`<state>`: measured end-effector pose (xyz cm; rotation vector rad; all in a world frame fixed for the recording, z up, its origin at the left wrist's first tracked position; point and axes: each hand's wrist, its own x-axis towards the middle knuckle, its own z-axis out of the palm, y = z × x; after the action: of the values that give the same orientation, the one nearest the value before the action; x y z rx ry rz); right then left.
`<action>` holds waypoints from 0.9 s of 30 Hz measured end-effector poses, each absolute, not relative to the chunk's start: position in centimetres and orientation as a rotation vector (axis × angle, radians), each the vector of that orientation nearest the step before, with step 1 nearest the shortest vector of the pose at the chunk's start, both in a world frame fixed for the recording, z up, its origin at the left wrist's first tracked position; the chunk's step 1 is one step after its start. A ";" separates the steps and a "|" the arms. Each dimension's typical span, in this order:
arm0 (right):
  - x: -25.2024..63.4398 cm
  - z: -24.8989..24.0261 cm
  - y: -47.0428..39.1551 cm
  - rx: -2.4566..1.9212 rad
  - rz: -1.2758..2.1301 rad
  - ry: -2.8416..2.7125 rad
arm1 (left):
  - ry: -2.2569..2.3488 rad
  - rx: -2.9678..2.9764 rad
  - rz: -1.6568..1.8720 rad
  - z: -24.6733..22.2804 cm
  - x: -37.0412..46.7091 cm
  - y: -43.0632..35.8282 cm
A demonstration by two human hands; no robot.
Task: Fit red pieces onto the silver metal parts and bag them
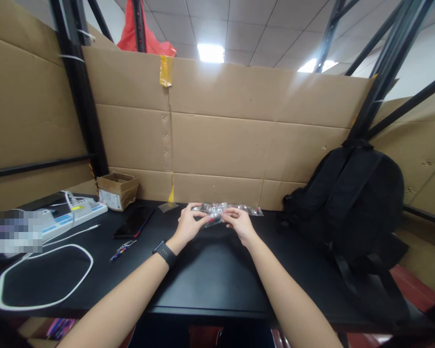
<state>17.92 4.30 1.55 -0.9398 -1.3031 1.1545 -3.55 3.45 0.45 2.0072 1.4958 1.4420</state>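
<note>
Several small clear plastic packets (pixel 216 210) with bits of red in them lie in a row at the back of the black table, near the cardboard wall. My left hand (pixel 190 223), with a dark watch on its wrist, pinches the left part of a clear packet between thumb and fingers. At that packet's right side, my right hand (pixel 238 221) closes its thumb and fingertips on the plastic. A small red spot shows beside the left thumb. What is inside the packets is too small to tell.
A black backpack (pixel 351 208) stands at the right. Leftward are a dark phone (pixel 133 222), keys (pixel 123 249), an open cardboard box (pixel 118 192), a white power strip (pixel 76 216) and a looped white cable (pixel 90 263). A cardboard wall (pixel 217 140) rises behind the table (pixel 213 280).
</note>
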 end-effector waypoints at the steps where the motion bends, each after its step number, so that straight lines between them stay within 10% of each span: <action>1: 18.6 1.6 4.7 -0.970 1.111 -1.273 | 1.531 2.010 1.422 0.5 -3.6 3.4; 17: 23.3 1.0 6.7 -1.025 0.930 -1.098 | 1.131 2.739 0.911 1.1 -1.9 0.6; 27: 19.1 3.0 3.6 -0.772 0.998 -1.626 | 1.251 2.301 1.551 4.0 -2.3 0.1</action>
<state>19.13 3.63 3.00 -0.7716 -1.6263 0.9977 -2.33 0.15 3.96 2.3006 1.2514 1.5515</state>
